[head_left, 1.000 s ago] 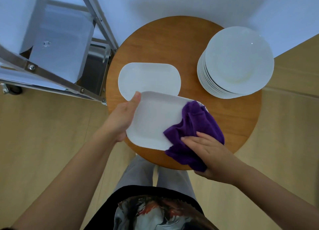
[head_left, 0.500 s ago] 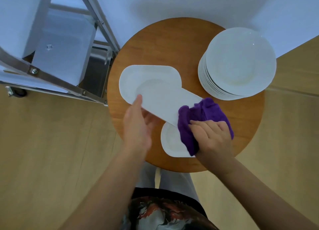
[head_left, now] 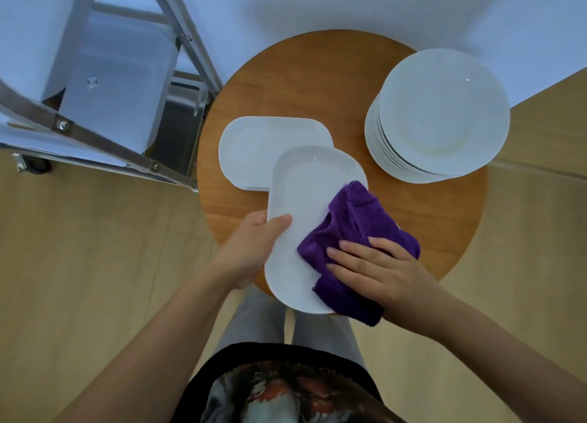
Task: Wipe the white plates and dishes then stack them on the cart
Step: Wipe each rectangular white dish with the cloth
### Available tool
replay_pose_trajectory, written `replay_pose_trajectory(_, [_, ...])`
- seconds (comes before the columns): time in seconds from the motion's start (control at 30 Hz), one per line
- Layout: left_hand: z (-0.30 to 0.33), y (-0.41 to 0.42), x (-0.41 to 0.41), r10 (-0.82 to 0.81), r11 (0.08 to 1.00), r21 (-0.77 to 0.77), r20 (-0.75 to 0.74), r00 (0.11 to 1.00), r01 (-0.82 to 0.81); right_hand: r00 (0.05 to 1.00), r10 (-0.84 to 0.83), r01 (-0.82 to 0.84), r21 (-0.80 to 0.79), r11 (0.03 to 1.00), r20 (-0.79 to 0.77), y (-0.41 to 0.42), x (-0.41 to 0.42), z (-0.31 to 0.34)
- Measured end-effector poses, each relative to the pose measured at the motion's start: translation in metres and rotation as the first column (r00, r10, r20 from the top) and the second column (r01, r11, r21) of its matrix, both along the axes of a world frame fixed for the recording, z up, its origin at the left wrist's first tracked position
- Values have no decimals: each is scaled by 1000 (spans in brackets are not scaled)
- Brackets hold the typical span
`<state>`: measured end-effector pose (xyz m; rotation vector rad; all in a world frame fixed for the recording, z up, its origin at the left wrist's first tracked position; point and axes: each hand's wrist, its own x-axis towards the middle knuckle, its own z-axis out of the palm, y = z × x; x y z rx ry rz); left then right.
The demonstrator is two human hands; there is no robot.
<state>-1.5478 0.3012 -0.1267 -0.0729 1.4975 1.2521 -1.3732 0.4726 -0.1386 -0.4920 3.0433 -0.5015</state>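
- While my left hand (head_left: 254,248) grips the near-left edge of the oblong white dish (head_left: 305,213), thumb on top and fingers hidden beneath, my right hand (head_left: 378,273) lies flat with straight fingers on the purple cloth (head_left: 355,235), pressing it onto the dish's right side.
- To wipe well, I judge I should keep my left grip firm so the dish does not pivot, since its near end juts past the edge of the round wooden surface (head_left: 428,216) toward my body.
- Sweeping the cloth away from my right palm, across toward my left thumb and up to the far end, would probably cover the bare part; light, even pressure seems wise on an overhanging dish.
- Beyond my left hand, a second oblong dish (head_left: 251,149) lies on the surface, partly under the one I hold; whether the two touch I cannot tell.
- Well beyond my right hand stands a stack of round white plates (head_left: 441,111).
- Far off past my left hand is the metal cart (head_left: 120,73), cut off by the frame; its shelves are hard to read, so I cannot tell what is stacked there.
- The dish's underside and the part under the cloth are hidden.
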Motion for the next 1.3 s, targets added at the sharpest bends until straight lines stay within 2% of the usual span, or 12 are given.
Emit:
replay_pose_trajectory(0.13, [7, 8, -16, -340, 940, -4, 59, 939, 341, 997, 80, -80, 15, 997, 22, 12, -7, 3])
replay_pose_trajectory(0.27, [7, 10, -29, -473, 878, -7, 139, 870, 479, 997, 35, -36, 19, 999, 64, 22, -16, 9])
replay_pose_trajectory(0.37, [5, 7, -31, -428, 900, 31, 246, 870, 434, 983, -156, 166, -108, 980, 95, 25, -26, 17])
replay_pose_trajectory(0.43, [3, 5, -29, -242, 968, 18, 324, 915, 250, 955, -266, 295, -309, 904, 132, 24, -34, 26])
replay_pose_trajectory(0.53, [-3, 6, -29, -114, 989, -47, 364, 924, 141, 841, -358, 539, -568, 622, 407, 23, -41, 36])
replay_pose_trajectory(0.63, [-7, 10, -21, -141, 988, -47, 153, 978, 150, 653, -290, 751, -647, 131, 700, 21, -40, 33])
replay_pose_trajectory(0.73, [-10, 11, -4, -39, 985, 170, 12, 999, 37, 609, -124, 713, -609, -347, 784, 11, -42, 23])
replay_pose_trajectory(0.83, [-12, 13, 5, 155, 923, 304, 270, 950, -237, 567, -106, 645, -521, -559, 817, -4, -45, 14])
replay_pose_trajectory(0.9, [-10, 16, 9, 187, 885, 354, 323, 928, -302, 481, -137, 624, -448, -640, 866, -12, -48, 9])
replay_pose_trajectory(1.03, [-4, 15, 12, 195, 880, 356, 331, 923, -314, 291, -418, 581, -506, -638, 861, -13, -48, 5])
replay_pose_trajectory(1.13, [3, 8, 5, 122, 939, 281, 272, 955, -200, 315, -563, 552, -630, -546, 764, 2, -49, 14])
replay_pose_trajectory(1.3, [23, 16, 17, -56, 976, 212, 77, 995, 38, 420, -637, 764, -631, -137, 646, 15, -74, 27])
